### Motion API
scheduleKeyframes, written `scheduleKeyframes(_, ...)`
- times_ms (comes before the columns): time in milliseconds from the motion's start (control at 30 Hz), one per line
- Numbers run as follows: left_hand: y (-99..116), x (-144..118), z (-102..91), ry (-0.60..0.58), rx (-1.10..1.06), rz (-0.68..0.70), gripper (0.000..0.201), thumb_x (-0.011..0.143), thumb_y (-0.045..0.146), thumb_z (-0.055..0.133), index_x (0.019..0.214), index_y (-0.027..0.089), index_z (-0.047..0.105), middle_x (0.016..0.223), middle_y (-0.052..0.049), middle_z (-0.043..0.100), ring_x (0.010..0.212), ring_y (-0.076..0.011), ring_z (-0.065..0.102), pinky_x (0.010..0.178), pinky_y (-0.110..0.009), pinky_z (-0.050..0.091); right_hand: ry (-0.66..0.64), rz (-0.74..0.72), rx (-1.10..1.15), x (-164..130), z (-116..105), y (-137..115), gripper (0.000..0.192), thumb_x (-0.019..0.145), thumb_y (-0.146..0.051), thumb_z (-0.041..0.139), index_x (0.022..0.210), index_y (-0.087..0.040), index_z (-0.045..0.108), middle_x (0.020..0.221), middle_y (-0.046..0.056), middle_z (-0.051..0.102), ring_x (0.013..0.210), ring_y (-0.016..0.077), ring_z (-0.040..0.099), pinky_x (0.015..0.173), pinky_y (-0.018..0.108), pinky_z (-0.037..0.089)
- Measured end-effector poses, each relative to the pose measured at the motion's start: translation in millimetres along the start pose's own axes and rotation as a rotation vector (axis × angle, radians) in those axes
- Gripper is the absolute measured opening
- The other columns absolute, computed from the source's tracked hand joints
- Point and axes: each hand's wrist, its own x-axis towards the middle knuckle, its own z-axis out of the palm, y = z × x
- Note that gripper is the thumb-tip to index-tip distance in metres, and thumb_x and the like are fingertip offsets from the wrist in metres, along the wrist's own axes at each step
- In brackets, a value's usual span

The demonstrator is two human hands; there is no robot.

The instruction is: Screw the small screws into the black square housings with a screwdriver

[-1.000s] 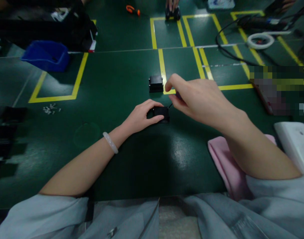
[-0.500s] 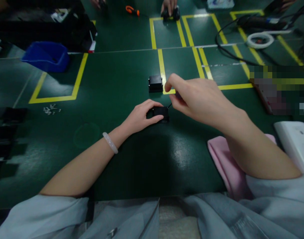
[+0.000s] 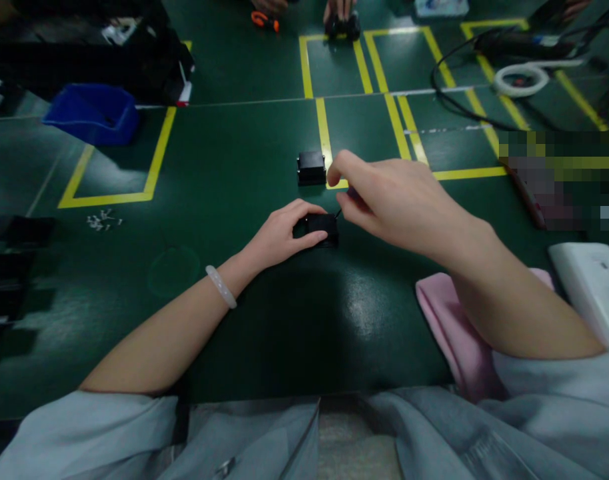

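Note:
My left hand [image 3: 292, 233] grips a small black box-like part [image 3: 328, 228] on the green table, thumb on its near side and fingers over the far side. Closed around a screwdriver [image 3: 339, 213], my right hand [image 3: 384, 190] is just right of that part. Only the thin dark shaft shows, its tip at the part's right corner; the handle is mostly hidden in my fingers. A second black box-like part [image 3: 311, 168] with small shiny screws on its sides sits just beyond, near a yellow tape line. Several loose screws [image 3: 103, 220] lie to the left.
A blue bin [image 3: 92, 115] stands at the back left, and black parts [image 3: 14, 280] line the left edge. A pink cloth [image 3: 444, 313] and white power strip [image 3: 592, 287] lie near my right forearm. Another person's hand [image 3: 340, 10] holds a dark object across the table.
My right hand has shifted very slightly left; my left hand and the part are still. Across the table, another person's hand has come to the orange-handled tool.

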Motion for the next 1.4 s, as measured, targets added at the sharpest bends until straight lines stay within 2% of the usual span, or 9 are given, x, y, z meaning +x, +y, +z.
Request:
scheduleKeyframes(100, -0.5, -0.4, 0.3, 0.001, 0.001, 0.002, 0.037, 0.089, 0.046, 0.055, 0.114, 0.018, 0.058, 0.109, -0.006, 0.062, 0.098, -0.02, 0.058, 0.086, -0.031, 0.045, -0.007, 0.016, -0.028, 0.2, 0.7, 1.7, 0.036, 0.095, -0.036, 0.03, 0.116, -0.02, 0.054, 0.083, 0.006, 0.066, 0.068, 0.0185, 0.059, 0.057, 0.028, 0.03)
scheduleKeyframes(300, -1.1, -0.6, 0.6, 0.009, -0.003, 0.01, 0.038, 0.09, 0.045, 0.055, 0.115, 0.017, 0.058, 0.107, -0.006, 0.061, 0.097, -0.0191, 0.058, 0.082, -0.029, 0.044, 0.004, -0.034, 0.009, -1.3, -0.1, 4.9, 0.035, 0.091, -0.024, 0.032, 0.123, -0.02, 0.047, 0.085, 0.005, 0.065, 0.068, 0.0169, 0.058, 0.056, 0.027, 0.027)
scheduleKeyframes(467, -1.3, -0.3, 1.1, 0.008, 0.002, 0.007, 0.037, 0.09, 0.045, 0.055, 0.115, 0.018, 0.058, 0.107, -0.005, 0.061, 0.098, -0.0193, 0.058, 0.084, -0.029, 0.044, -0.019, -0.002, -0.039, -0.2, 0.2, 3.6, 0.034, 0.095, -0.034, 0.031, 0.117, -0.02, 0.051, 0.085, 0.006, 0.066, 0.071, 0.0191, 0.061, 0.055, 0.028, 0.027)
scheduleKeyframes(667, -1.1, -0.3, 0.8, 0.008, -0.001, 0.014, 0.038, 0.09, 0.045, 0.055, 0.115, 0.017, 0.058, 0.108, -0.006, 0.061, 0.097, -0.0192, 0.058, 0.084, -0.029, 0.044, 0.03, -0.045, -0.016, -2.0, 1.9, 4.2, 0.034, 0.092, -0.025, 0.032, 0.122, -0.02, 0.047, 0.084, 0.004, 0.065, 0.069, 0.0183, 0.06, 0.054, 0.028, 0.027)
scheduleKeyframes(867, -2.4, -0.7, 1.7, 0.021, -0.007, 0.029, 0.036, 0.09, 0.042, 0.057, 0.115, 0.017, 0.058, 0.107, -0.005, 0.061, 0.097, -0.0182, 0.058, 0.084, -0.028, 0.044, -0.028, 0.001, -0.06, -0.1, 0.9, 3.3, 0.038, 0.095, -0.038, 0.029, 0.116, -0.019, 0.055, 0.085, 0.008, 0.067, 0.073, 0.0215, 0.062, 0.056, 0.028, 0.029)
scheduleKeyframes(1100, -0.7, -0.6, 1.1, 0.01, 0.007, 0.013, 0.035, 0.09, 0.042, 0.057, 0.115, 0.017, 0.058, 0.107, -0.005, 0.061, 0.096, -0.0183, 0.058, 0.084, -0.028, 0.044, 0.012, -0.036, 0.01, -1.8, 1.1, 5.8, 0.036, 0.092, -0.026, 0.031, 0.123, -0.019, 0.047, 0.084, 0.005, 0.065, 0.069, 0.0181, 0.06, 0.054, 0.027, 0.027)
scheduleKeyframes(1300, -2.6, -0.4, 1.3, 0.014, 0.009, 0.017, 0.037, 0.09, 0.044, 0.056, 0.115, 0.018, 0.058, 0.107, -0.005, 0.061, 0.098, -0.0189, 0.058, 0.085, -0.029, 0.044, -0.003, -0.004, -0.05, 0.3, 1.0, 5.0, 0.038, 0.096, -0.037, 0.026, 0.114, -0.019, 0.055, 0.083, 0.007, 0.066, 0.072, 0.0207, 0.063, 0.054, 0.027, 0.026)
scheduleKeyframes(1400, -2.4, -0.4, 1.2, 0.012, 0.002, 0.016, 0.037, 0.09, 0.044, 0.057, 0.115, 0.017, 0.059, 0.108, -0.005, 0.061, 0.098, -0.0186, 0.058, 0.085, -0.028, 0.044, 0.019, 0.011, -0.094, 0.4, 2.6, 5.0, 0.039, 0.096, -0.033, 0.026, 0.116, -0.019, 0.056, 0.08, 0.007, 0.066, 0.07, 0.0219, 0.064, 0.054, 0.028, 0.024)
